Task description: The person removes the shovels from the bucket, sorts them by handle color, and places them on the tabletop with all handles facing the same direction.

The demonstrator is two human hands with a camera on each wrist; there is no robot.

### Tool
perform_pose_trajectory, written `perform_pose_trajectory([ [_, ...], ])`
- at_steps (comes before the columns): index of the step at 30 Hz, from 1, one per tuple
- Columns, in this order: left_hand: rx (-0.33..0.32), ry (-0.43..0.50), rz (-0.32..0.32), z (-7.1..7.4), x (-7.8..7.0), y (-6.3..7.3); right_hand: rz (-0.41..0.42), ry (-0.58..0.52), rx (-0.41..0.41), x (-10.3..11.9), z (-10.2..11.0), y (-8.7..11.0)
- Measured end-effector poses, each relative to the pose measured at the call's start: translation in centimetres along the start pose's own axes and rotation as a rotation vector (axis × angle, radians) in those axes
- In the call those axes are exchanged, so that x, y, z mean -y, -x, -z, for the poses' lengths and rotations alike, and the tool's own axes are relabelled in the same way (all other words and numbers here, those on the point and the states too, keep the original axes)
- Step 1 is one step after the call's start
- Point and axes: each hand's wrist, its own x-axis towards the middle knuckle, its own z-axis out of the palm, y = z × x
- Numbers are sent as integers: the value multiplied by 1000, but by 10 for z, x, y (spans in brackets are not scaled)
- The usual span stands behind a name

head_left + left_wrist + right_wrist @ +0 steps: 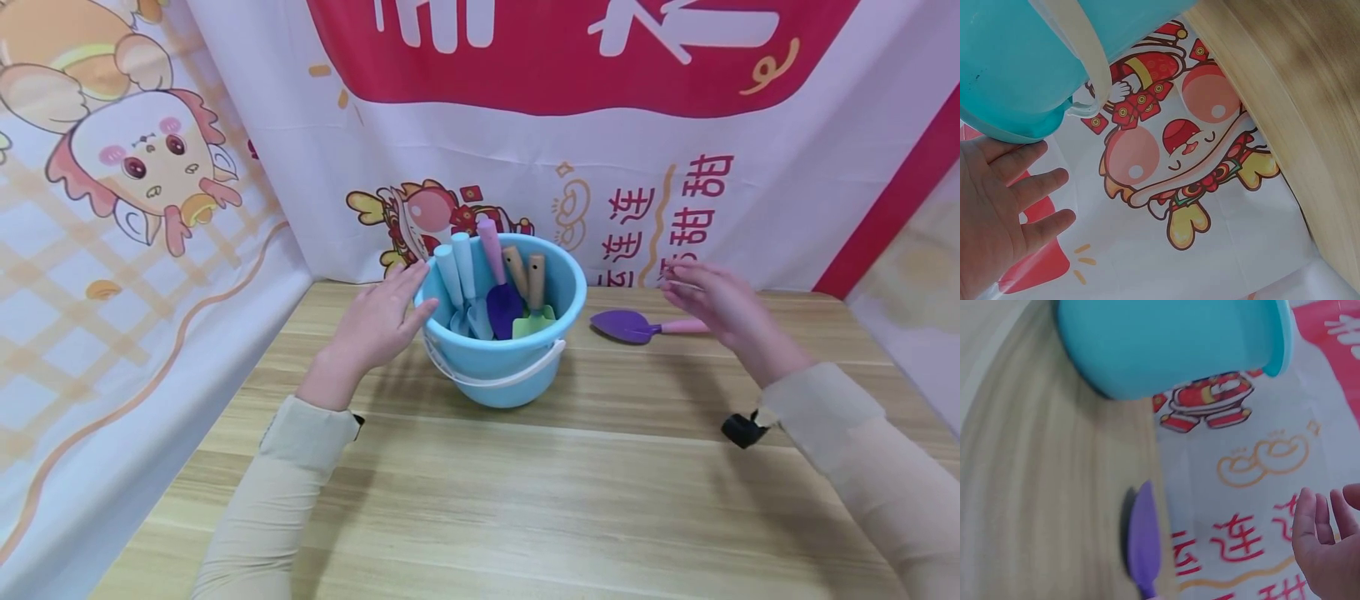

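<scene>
A light blue bucket (498, 367) with a white handle stands upright on the table, holding several small garden tools. Inside are two tools with pale blue handles (455, 271), a purple trowel (504, 308) with a pink handle, and wooden-handled tools (536, 279), one with a green head. My left hand (378, 321) is at the bucket's left rim, its fingers extended and apparently touching it. Over the table to the right, my right hand (716, 312) hovers with relaxed fingers, holding nothing. Another purple trowel (626, 326) lies beside the bucket, its pink handle partly hidden behind that hand.
The wooden table (525, 508) ends at a printed cloth backdrop (480, 137). More printed cloth (247, 225) hangs along the left side. A small black object (744, 429) shows at the right cuff.
</scene>
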Motion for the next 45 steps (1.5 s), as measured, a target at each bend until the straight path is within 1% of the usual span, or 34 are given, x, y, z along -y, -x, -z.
perform_pose_trajectory([
  [2,-3,-1,0,0,0,0,41,41,21,3,-8,1],
  [4,-1,-3,-2,0,0,0,65,63,35,6,-15,2],
  [5,1,-3,-2,0,0,0,74,94,38,7,-19,3],
  [8,2,-2,-1,0,0,0,92,222,35,11,-30,5],
  [12,3,3,0,0,0,0,103,460,11,17,-45,3],
  [15,1,7,3,-1,0,0,98,549,11,22,-55,1],
  [19,2,18,11,-1,-1,1,110,585,24,26,-68,-2],
  [23,8,24,21,1,-1,2,116,550,53,27,-81,-7],
  [26,10,22,24,2,-1,3,126,546,77,27,-91,-12],
  [29,10,12,15,1,-1,1,154,583,79,26,-100,-16],
  [31,6,10,8,1,-1,0,190,625,82,23,-105,-19],
  [33,9,4,2,1,-1,-1,228,643,89,21,-111,-23],
  [37,15,-1,5,2,-3,-1,296,712,129,15,-121,-29],
  [40,19,-11,13,2,-4,-1,296,753,155,11,-127,-35],
  [43,23,-28,14,2,-3,-1,281,780,161,6,-132,-43],
  [45,25,-37,12,2,-2,-1,286,834,159,4,-136,-46],
])
